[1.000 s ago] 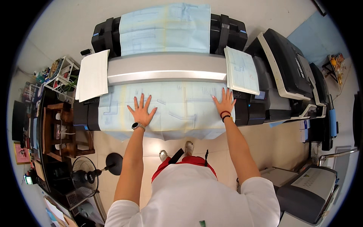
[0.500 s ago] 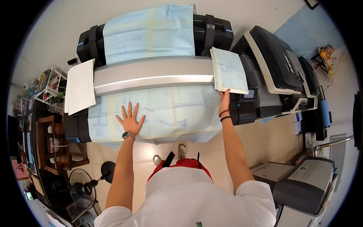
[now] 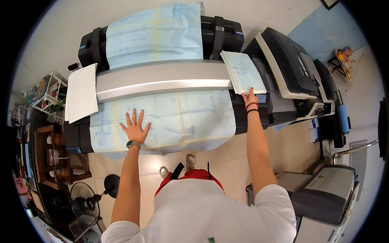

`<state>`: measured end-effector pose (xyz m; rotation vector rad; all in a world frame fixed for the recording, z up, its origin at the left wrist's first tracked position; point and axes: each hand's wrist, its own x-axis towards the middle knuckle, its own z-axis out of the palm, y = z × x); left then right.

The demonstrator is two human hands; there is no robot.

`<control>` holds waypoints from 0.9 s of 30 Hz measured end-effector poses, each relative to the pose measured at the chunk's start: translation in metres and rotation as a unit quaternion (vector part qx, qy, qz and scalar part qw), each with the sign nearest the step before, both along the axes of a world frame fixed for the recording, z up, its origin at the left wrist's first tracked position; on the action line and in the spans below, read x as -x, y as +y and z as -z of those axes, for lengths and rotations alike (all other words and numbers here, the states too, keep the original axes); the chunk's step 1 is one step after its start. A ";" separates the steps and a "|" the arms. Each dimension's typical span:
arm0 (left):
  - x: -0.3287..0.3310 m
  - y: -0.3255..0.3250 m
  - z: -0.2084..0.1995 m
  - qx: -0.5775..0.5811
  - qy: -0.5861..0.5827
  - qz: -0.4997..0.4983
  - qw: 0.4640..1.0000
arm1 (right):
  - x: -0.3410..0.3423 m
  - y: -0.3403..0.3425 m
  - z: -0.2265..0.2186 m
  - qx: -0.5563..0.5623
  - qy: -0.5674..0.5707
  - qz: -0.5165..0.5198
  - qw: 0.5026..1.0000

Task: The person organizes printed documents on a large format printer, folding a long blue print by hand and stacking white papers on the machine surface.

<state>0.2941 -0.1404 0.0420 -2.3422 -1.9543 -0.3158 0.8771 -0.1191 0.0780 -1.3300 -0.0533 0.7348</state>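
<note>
My left hand (image 3: 135,128) lies flat with fingers spread on a large pale-blue drawing sheet (image 3: 202,121), which drapes over the front of a wide-format printer. My right hand (image 3: 251,98) grips the near edge of a stack of folded drawings (image 3: 246,75), with the thumb underneath or hidden and a finger on top. That stack rests on the right end of the printer's silver cover (image 3: 162,79), slightly turned. At the left end of the cover lies a stack of white paper (image 3: 82,93), untouched.
Behind the cover, more blue sheet (image 3: 154,38) hangs over a black roll unit. To the right stands a black-and-white copier (image 3: 289,65); lower right, another grey machine (image 3: 324,194). A fan (image 3: 85,202) and a wooden stand (image 3: 60,158) are at the left.
My right hand has moved rightward along the stack's near edge, and the stack has turned, its near end swinging right. My left hand stays spread on the sheet. The whole view has shifted slightly.
</note>
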 end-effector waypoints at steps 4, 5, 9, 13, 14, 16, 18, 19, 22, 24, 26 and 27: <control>0.000 0.000 0.001 0.002 0.003 -0.001 1.000 | 0.032 -0.021 0.024 -0.060 0.026 -0.011 0.998; 0.001 0.000 0.001 0.009 0.012 -0.004 1.000 | 0.050 -0.031 0.035 -0.018 -0.053 -0.004 0.998; 0.000 0.001 0.002 0.008 -0.003 0.001 1.000 | 0.126 -0.068 0.059 0.090 -0.670 -0.132 0.725; 0.001 -0.001 0.002 0.013 0.001 0.003 1.000 | 0.162 -0.082 0.054 0.190 -0.746 -0.225 0.598; 0.000 0.000 0.001 0.014 0.007 0.002 1.000 | 0.165 -0.083 0.052 0.231 -0.714 -0.256 0.609; 0.000 0.001 0.001 0.015 0.002 0.003 1.000 | 0.167 -0.084 0.050 0.285 -0.693 -0.271 0.604; 0.000 0.001 0.001 0.015 0.004 0.003 1.000 | 0.167 -0.087 0.054 0.304 -0.692 -0.265 0.599; 0.000 0.001 0.001 0.013 0.006 0.004 1.000 | 0.167 -0.087 0.057 0.301 -0.700 -0.256 0.595; -0.002 0.003 0.005 0.015 -0.002 0.012 1.000 | 0.164 -0.088 0.065 0.334 -0.733 -0.224 0.549; 0.002 0.004 0.005 0.014 0.001 0.008 1.000 | 0.166 -0.084 0.066 0.338 -0.754 -0.211 0.522; 0.004 0.003 0.004 0.012 0.000 0.006 1.000 | 0.168 -0.084 0.064 0.342 -0.745 -0.218 0.529; 0.004 0.003 0.004 0.022 0.003 0.001 1.000 | 0.169 -0.083 0.063 0.348 -0.740 -0.223 0.531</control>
